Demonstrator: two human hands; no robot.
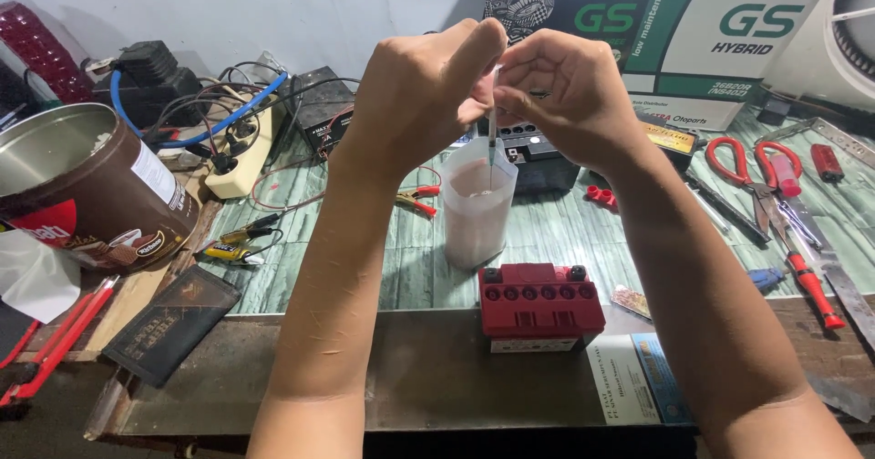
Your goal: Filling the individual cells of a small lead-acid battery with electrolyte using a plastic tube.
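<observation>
Both hands, left hand (421, 81) and right hand (558, 90), are pinching a thin syringe (492, 135) upright, tip pointing down into the cup (476, 213).

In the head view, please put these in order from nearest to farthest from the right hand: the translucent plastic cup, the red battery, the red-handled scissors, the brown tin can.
From the right hand:
1. Translucent plastic cup, just below the hand, at the centre.
2. Red-handled scissors, to the right on the bench.
3. Red battery, lower, at the near edge; scissors and battery are nearly too close to call.
4. Brown tin can, far left.
</observation>
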